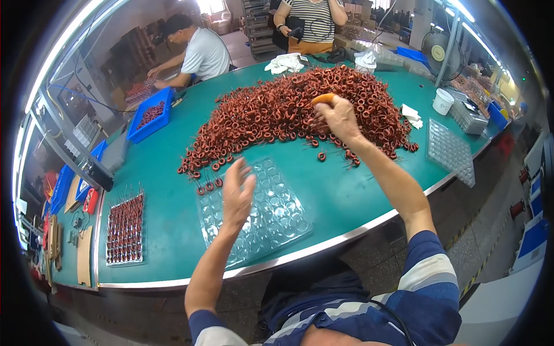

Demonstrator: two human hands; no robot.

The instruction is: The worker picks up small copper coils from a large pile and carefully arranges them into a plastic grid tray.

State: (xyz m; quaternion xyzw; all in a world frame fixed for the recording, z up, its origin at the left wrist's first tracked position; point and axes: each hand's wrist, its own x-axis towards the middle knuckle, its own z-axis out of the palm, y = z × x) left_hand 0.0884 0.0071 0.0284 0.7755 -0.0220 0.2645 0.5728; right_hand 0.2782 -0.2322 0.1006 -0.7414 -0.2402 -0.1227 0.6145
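- Coils, small copper-wound rings [288, 109], lie in a broad heap across the middle and far half of the green surface [173, 230], with strays trailing toward the near edge
- Right hand [337, 118] reaches into the near side of the heap; its grip is closed, fingers curled down among the rings, an orange cot [323, 98] on one raised fingertip. Whether a ring is actually pinched I cannot tell
- Left hand [238, 193] hovers with its grip open, fingers spread and holding nothing, over the far left corner of the clear blister tray [271, 222] that sits at the near edge
- A few loose rings [209, 185] lie just beside that corner of the tray
- Judged from this, good handling means lifting one ring at a time by its body, not its wire leads, since the leads look thin and easy to bend or snag on neighbours
- Each pocket looks sized for a single ring, so the empty hand would do well to steady the light tray, which could slide
- A filled tray of coils [124, 229] rests near the left edge, a blue bin [151, 122] toward the far left corner, and stacked clear trays [451, 153] by the right edge
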